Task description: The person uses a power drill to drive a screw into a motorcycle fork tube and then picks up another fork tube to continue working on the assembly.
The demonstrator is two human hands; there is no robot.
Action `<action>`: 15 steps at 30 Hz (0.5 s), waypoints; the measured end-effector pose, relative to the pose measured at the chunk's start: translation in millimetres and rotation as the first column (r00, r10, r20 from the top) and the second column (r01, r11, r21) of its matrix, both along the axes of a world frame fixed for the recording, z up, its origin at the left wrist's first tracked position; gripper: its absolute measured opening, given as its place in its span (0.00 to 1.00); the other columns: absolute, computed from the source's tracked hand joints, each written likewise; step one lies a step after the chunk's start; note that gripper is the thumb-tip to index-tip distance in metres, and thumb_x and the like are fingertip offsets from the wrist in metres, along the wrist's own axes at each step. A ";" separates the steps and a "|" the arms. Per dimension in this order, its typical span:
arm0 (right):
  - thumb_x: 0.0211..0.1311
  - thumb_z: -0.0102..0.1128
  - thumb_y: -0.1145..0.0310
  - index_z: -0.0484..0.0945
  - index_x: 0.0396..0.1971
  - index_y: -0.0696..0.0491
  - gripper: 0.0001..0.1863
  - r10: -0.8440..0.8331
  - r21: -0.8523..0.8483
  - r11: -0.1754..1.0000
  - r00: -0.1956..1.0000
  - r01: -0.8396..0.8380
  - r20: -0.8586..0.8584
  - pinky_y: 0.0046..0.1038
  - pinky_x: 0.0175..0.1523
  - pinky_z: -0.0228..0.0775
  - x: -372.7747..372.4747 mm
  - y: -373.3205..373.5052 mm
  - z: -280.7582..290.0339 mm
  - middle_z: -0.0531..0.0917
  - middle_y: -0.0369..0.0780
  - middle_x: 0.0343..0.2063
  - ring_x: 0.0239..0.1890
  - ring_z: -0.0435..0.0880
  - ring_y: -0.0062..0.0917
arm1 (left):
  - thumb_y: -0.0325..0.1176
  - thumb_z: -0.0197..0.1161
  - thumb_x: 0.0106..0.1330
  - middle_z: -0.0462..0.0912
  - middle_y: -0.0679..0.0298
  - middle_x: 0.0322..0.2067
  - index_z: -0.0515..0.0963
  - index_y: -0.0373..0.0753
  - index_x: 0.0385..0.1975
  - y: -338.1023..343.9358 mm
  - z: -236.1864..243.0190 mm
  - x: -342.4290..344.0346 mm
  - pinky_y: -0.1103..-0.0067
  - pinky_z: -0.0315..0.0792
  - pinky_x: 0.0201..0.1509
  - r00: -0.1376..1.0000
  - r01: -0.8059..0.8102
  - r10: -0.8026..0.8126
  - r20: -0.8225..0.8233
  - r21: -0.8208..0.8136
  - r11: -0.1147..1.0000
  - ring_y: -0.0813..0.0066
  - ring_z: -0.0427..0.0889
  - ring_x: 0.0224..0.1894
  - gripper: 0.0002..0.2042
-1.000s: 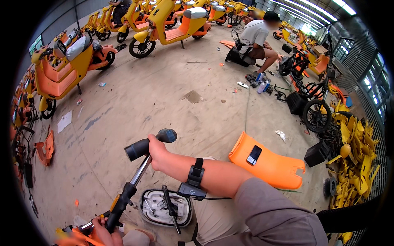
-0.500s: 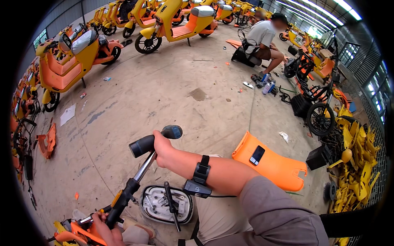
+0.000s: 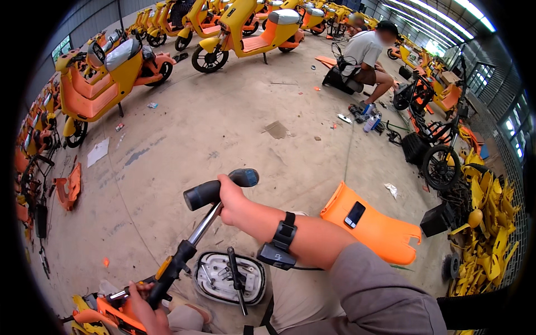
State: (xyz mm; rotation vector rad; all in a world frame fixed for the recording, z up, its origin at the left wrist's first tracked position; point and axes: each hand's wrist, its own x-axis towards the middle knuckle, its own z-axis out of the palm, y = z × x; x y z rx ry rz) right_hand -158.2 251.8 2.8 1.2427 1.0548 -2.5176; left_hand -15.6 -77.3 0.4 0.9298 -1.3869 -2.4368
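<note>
My right hand (image 3: 230,202) is closed round the top of a steel tube (image 3: 202,228), just under a black T-shaped handle (image 3: 202,195). The tube runs down into a black sleeve (image 3: 174,267) with a yellow piece on its side. At the lower left my left hand (image 3: 146,306) has curled fingers at the sleeve's lower end, by a shiny shaft and orange bodywork (image 3: 111,312); what exactly they grip is unclear. Below my right forearm, a white-and-black oval tray (image 3: 215,279) lies on the floor with small metal parts and a black bar tool (image 3: 236,285) on it.
An orange panel (image 3: 379,234) carries a phone (image 3: 355,214). A pile of yellow panels (image 3: 491,234) and a stripped scooter (image 3: 438,164) line the right. A person (image 3: 360,58) squats at back right near spray cans (image 3: 371,123). Yellow scooters (image 3: 248,39) fill the back and left.
The scene has slid rightward in the view as the camera turned slightly left. My right hand and the T-handle have shifted a little right and up; both hands keep their holds.
</note>
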 end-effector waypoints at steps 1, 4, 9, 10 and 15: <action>0.65 0.53 0.47 0.71 0.39 0.49 0.19 -0.032 -0.036 0.999 0.999 0.030 -0.040 0.35 0.37 0.69 -1.9 2.4 0.7 0.75 0.37 0.31 0.30 0.74 0.27 | 0.44 0.57 0.71 0.74 0.65 0.28 0.70 0.41 0.32 2.7 5.2 1.7 0.77 0.74 0.40 0.993 0.115 -0.114 0.032 -0.021 0.993 0.72 0.77 0.33 0.13; 0.65 0.52 0.49 0.70 0.39 0.49 0.18 -0.129 -0.130 0.985 0.983 0.112 -0.130 0.34 0.35 0.71 -7.0 15.3 7.6 0.77 0.38 0.31 0.30 0.76 0.28 | 0.52 0.47 0.74 0.82 0.53 0.42 0.74 0.34 0.50 16.8 16.5 14.6 0.67 0.83 0.33 0.885 0.449 -0.436 0.161 -0.054 0.892 0.57 0.86 0.39 0.24; 0.65 0.51 0.47 0.69 0.39 0.49 0.19 -0.118 -0.103 0.989 0.986 0.106 -0.118 0.33 0.38 0.67 -1.3 35.5 23.8 0.75 0.36 0.31 0.31 0.73 0.25 | 0.43 0.53 0.71 0.80 0.44 0.48 0.66 0.30 0.60 44.9 8.7 28.0 0.72 0.83 0.29 0.486 0.862 -0.847 0.216 0.038 0.505 0.53 0.86 0.41 0.25; 0.65 0.50 0.45 0.69 0.39 0.48 0.20 -0.119 -0.093 0.990 0.987 0.110 -0.103 0.34 0.40 0.64 -2.2 36.8 23.7 0.74 0.35 0.30 0.30 0.72 0.24 | 0.39 0.55 0.70 0.80 0.45 0.49 0.64 0.29 0.61 49.9 4.6 28.6 0.75 0.80 0.25 0.424 0.887 -0.870 0.251 0.081 0.455 0.55 0.86 0.39 0.24; 0.67 0.48 0.44 0.70 0.40 0.47 0.20 -0.068 -0.108 0.992 0.997 0.063 -0.036 0.38 0.45 0.66 -3.7 43.8 10.3 0.76 0.37 0.32 0.33 0.74 0.28 | 0.32 0.58 0.69 0.83 0.48 0.44 0.65 0.30 0.59 59.3 -18.4 29.1 0.79 0.73 0.23 0.169 0.963 -0.921 0.352 0.139 0.230 0.72 0.81 0.22 0.21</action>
